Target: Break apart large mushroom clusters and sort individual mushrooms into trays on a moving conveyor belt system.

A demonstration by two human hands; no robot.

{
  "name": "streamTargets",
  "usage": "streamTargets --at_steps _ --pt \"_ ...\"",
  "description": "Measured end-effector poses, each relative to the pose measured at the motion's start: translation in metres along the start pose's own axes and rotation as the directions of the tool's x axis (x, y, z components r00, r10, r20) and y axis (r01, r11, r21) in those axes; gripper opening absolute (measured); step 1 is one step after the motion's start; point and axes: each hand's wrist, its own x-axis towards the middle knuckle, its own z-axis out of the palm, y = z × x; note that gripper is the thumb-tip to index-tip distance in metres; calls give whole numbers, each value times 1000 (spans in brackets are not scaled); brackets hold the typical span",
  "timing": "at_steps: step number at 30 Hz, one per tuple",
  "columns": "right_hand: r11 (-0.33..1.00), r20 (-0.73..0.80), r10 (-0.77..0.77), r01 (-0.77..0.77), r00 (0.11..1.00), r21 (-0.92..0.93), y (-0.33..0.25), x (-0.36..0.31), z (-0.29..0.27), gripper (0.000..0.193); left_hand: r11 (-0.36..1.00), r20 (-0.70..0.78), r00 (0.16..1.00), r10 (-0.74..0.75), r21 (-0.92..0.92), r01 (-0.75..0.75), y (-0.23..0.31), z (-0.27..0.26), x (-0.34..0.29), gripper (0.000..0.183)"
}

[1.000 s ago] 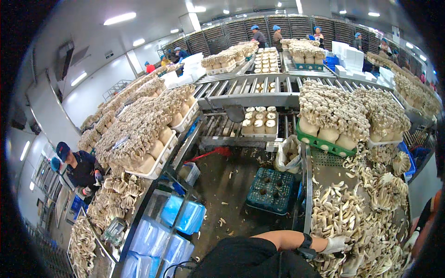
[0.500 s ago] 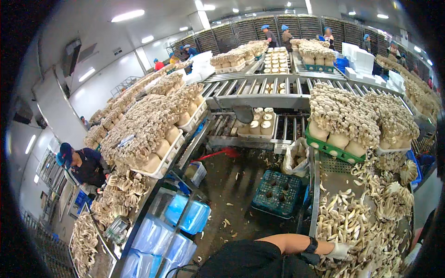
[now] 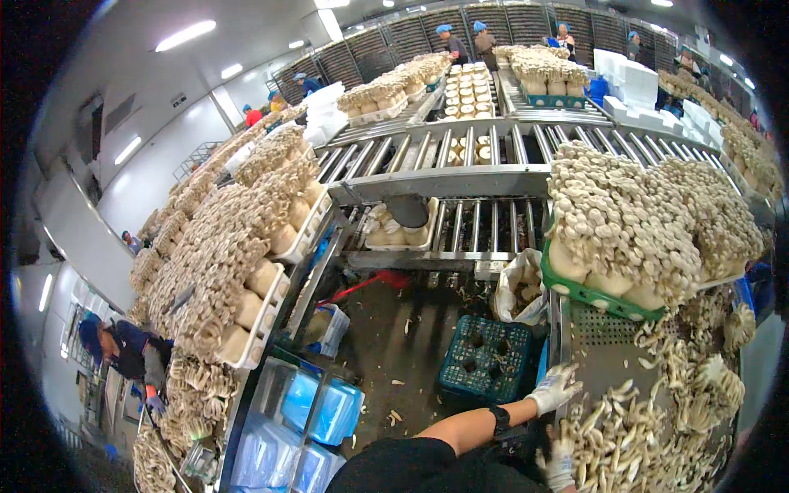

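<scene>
My left hand (image 3: 554, 389), in a white glove with a dark band on the wrist, is at the left edge of the metal worktable (image 3: 604, 349). Its fingers stretch to the right, and nothing shows in them. My right hand (image 3: 560, 465), also white-gloved, sits lower by the same edge, beside the heap of loose pale mushrooms (image 3: 616, 448); blur hides how its fingers are set. Mushroom clusters (image 3: 694, 386) lie to the right of the heap. Behind it stands a green crate (image 3: 604, 300) of bottles topped with dense grey-brown mushrooms (image 3: 620, 214).
Roller conveyors (image 3: 493, 209) cross ahead, bearing a white tray (image 3: 400, 245). A dark green crate (image 3: 486, 357) and a white bag (image 3: 520, 283) are on the floor side. Blue-lined plastic bins (image 3: 320, 407) are at left, below mushroom trays (image 3: 255, 324). A co-worker (image 3: 131, 349) bends at far left.
My left hand has come off the mushroom heap, back to the table edge. My right hand now shows beside it. The view has swung right, and the tray on the lower rollers appears farther left.
</scene>
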Motion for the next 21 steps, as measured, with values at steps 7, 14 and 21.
streamTargets --at_steps 7,14,21 --pt "773 232 384 -174 894 -610 125 72 17 43 908 74 968 238 337 -249 -23 -31 97 70" --pt "513 -11 644 -443 765 -735 287 -44 -45 37 900 486 873 37 363 -240 32 28 139 80" --pt "530 -33 789 -707 613 -468 226 45 -142 32 993 856 512 68 -106 44 50 -34 152 57"
